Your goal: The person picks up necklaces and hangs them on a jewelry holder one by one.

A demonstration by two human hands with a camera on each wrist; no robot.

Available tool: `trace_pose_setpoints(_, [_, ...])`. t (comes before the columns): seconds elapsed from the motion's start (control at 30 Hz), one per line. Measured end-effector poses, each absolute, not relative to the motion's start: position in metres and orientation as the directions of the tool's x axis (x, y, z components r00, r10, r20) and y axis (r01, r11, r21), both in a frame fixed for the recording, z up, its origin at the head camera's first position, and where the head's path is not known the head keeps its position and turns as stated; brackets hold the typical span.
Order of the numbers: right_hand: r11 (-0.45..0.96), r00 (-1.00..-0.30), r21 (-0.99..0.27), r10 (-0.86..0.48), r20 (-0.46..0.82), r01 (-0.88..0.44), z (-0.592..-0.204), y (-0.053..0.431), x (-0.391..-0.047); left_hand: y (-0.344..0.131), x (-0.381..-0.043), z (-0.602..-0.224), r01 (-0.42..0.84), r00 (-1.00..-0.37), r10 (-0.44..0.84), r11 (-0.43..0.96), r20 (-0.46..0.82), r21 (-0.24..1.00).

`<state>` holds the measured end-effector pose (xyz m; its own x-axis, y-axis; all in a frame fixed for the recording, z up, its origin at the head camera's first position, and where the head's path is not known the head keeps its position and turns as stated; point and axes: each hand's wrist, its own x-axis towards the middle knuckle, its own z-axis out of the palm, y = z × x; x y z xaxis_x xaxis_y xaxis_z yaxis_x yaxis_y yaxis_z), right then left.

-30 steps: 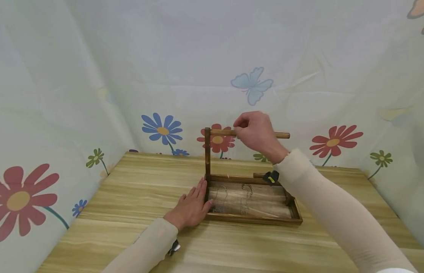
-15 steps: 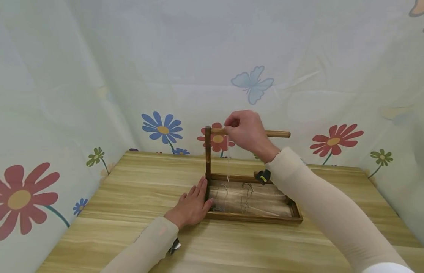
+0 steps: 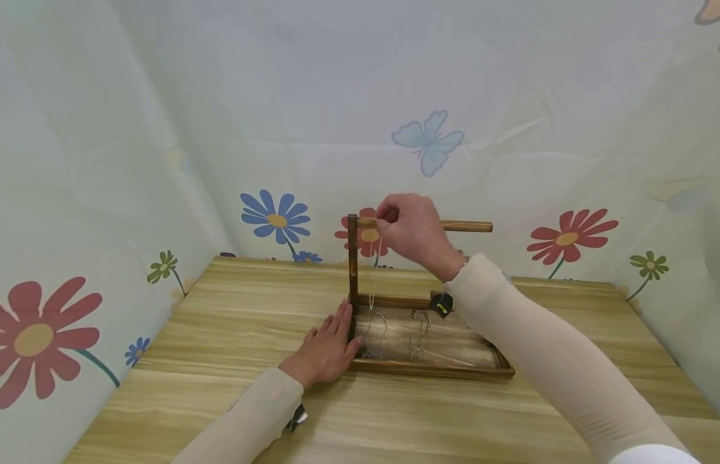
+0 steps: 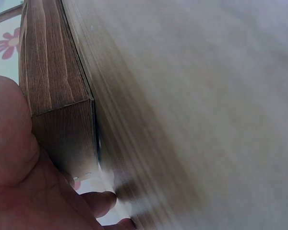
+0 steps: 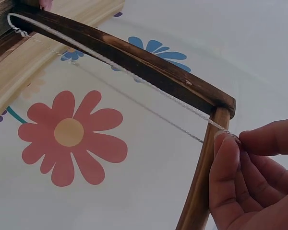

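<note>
A wooden jewellery stand has an upright post (image 3: 352,261), a horizontal rod (image 3: 468,226) and a shallow tray (image 3: 432,370) as its base. My right hand (image 3: 414,229) is at the rod near the post, pinching a thin silver chain necklace (image 5: 149,86) between thumb and forefinger. The necklace drapes at the rod and hangs as a long loop above the tray. My left hand (image 3: 325,351) lies with extended fingers against the tray's left end; in the left wrist view its palm (image 4: 53,201) is beside the wooden corner (image 4: 62,129).
Two more thin chains, a left one (image 3: 385,328) and a right one (image 3: 421,318), lie in the tray. A short lower rod (image 3: 435,295) is partly hidden by the right wrist. The wood-grain table (image 3: 249,309) meets a flowered cloth backdrop (image 3: 313,129).
My right hand has slid left along the rod toward the post, carrying the necklace, whose hanging loop has shifted left with it. My left hand has stayed at the tray.
</note>
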<state>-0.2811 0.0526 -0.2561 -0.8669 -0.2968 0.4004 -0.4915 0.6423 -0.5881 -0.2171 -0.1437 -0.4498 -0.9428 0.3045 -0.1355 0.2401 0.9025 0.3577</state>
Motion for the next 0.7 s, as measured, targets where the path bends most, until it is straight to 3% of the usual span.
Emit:
trace_pose_setpoints(0.47, [0.694,-0.819,-0.469,-0.325,0.474,-0.547,-0.267,0.061,-0.274,-0.142,-0.218,-0.450,0.241,-0.940,0.310,0.899,-0.141,0.365])
trace_pose_setpoints(0.7, [0.684,-0.819,-0.472,-0.353,0.453,-0.556,-0.280,0.076,-0.264,-0.143,-0.220,-0.452,0.248,-0.941,0.313,0.897,-0.128,0.365])
